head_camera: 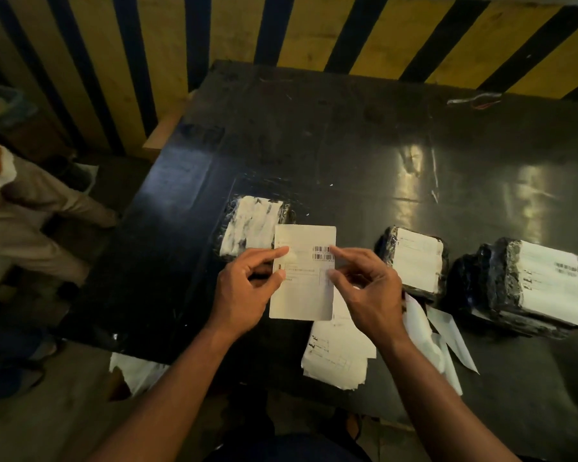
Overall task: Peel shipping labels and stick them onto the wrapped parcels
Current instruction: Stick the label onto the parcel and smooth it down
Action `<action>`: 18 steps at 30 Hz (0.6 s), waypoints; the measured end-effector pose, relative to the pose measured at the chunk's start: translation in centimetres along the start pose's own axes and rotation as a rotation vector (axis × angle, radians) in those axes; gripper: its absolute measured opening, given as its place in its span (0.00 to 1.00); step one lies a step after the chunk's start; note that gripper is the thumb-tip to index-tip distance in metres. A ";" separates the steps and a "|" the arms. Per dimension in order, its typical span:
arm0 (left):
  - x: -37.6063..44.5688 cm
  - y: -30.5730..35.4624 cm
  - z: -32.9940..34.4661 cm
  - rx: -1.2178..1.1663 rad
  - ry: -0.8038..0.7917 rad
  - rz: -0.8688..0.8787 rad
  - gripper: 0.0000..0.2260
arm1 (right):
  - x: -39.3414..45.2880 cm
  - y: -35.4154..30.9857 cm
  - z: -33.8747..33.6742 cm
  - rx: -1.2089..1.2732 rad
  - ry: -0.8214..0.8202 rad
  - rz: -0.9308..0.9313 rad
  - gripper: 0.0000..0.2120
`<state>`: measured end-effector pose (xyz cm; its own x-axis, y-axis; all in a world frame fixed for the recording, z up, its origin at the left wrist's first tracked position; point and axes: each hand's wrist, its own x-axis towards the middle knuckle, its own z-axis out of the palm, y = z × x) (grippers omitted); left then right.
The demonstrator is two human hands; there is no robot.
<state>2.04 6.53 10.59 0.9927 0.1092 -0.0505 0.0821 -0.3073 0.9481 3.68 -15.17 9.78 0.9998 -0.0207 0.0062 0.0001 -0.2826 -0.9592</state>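
A white shipping label (302, 295) with a barcode is held upright above the black table (314, 145). My left hand (244, 288) pinches its left edge and my right hand (364, 285) pinches its right edge near the barcode. Behind the label lies a black-wrapped parcel (247, 228) with a white smeared top. Two more wrapped parcels, one in the middle (414, 261) and one at the right (541, 288), carry white labels. A stack of label sheets (337, 351) lies under my right wrist.
Loose white backing strips (447, 335) lie right of the label stack. A person in light trousers (30, 221) stands left of the table. A yellow-and-black striped wall (314, 28) runs behind. White paper (134, 371) lies on the floor at the table's near-left corner.
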 end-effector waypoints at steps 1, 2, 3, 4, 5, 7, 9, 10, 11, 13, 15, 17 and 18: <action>0.1 -0.5 -0.6 0.033 0.010 -0.007 0.18 | 0.2 0.0 0.9 -0.011 -0.007 -0.004 0.16; 0.3 -0.9 -1.2 0.071 0.021 -0.017 0.18 | 0.4 0.1 1.9 -0.024 -0.012 -0.012 0.17; 0.6 -1.4 -1.9 0.109 0.033 -0.030 0.18 | 0.6 0.2 2.9 -0.039 -0.015 -0.023 0.17; 0.9 -1.9 -2.5 0.145 0.044 -0.042 0.19 | 0.9 0.3 3.9 -0.053 -0.017 -0.033 0.18; 1.4 -2.4 -3.2 0.176 0.050 -0.054 0.19 | 1.2 0.5 4.9 -0.059 -0.020 -0.034 0.18; 2.6 -3.4 -4.4 0.222 0.054 -0.080 0.19 | 2.1 0.9 6.8 -0.062 -0.031 -0.012 0.19; 4.3 -4.3 -5.4 0.262 0.039 -0.098 0.20 | 3.1 1.4 8.6 -0.090 -0.036 0.013 0.19; 5.2 -4.6 -5.8 0.283 0.023 -0.106 0.20 | 3.7 1.6 9.5 -0.103 -0.031 0.027 0.19; 6.3 -5.0 -6.2 0.304 0.002 -0.118 0.20 | 4.4 1.8 10.4 -0.107 -0.022 0.045 0.19; 8.6 -5.7 -6.8 0.348 -0.041 -0.144 0.20 | 6.0 2.1 11.9 -0.106 0.009 0.081 0.19; 10.9 -6.3 -7.3 0.389 -0.077 -0.154 0.20 | 7.7 2.6 13.3 -0.118 0.039 0.107 0.19; 13.1 -6.9 -7.6 0.420 -0.102 -0.143 0.20 | 9.4 3.0 14.5 -0.137 0.056 0.117 0.19; 14.0 -7.2 -7.7 0.433 -0.112 -0.135 0.20 | 10.2 3.2 15.0 -0.148 0.063 0.121 0.20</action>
<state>14.68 17.55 5.47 0.9720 0.0804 -0.2208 0.2172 -0.6659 0.7137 14.17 -1.89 2.58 0.9889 -0.1223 -0.0846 -0.1281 -0.4123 -0.9020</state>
